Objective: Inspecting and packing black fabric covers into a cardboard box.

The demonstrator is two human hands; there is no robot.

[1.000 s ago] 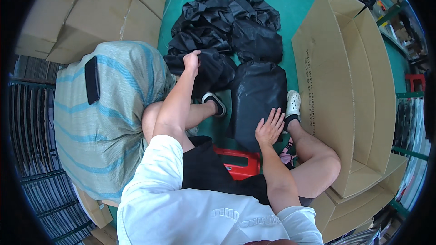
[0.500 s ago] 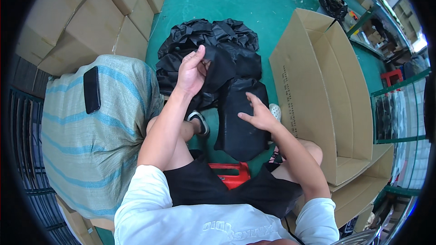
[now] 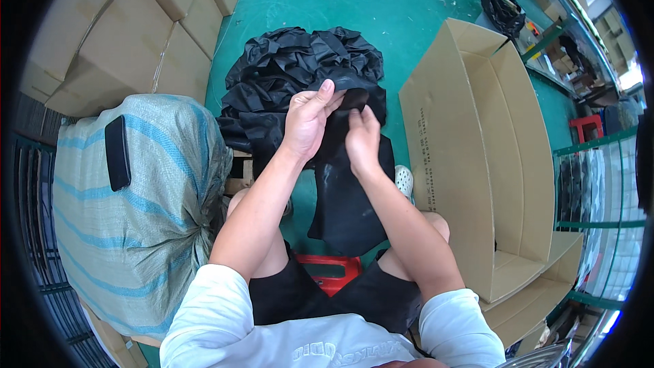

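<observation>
My left hand (image 3: 306, 123) is closed on the edge of a limp black sheet piece (image 3: 355, 99), thumb uppermost. My right hand (image 3: 362, 138) meets the same piece from the right, its fingers pressed together at the edge; its thumb is hidden. Below my hands, between my legs, a flat black piece (image 3: 349, 211) hangs or lies with its pointed lower end toward me. Whether it joins the held piece, I cannot tell. Just beyond my hands a heap of crumpled black sheet material (image 3: 300, 61) lies on the green floor.
To my left a woven sack (image 3: 143, 232) with blue stripes carries a black phone (image 3: 117, 153). Stacked cartons (image 3: 129, 34) stand behind it. An open, upright cardboard box (image 3: 446, 143) is at my right. Under me is a red stool (image 3: 334, 272); a metal shelf (image 3: 545, 41) stands far right.
My right hand has moved up and left to the held black piece, its fingers drawing together. My left hand has shifted slightly right and down. The view has shifted a little.
</observation>
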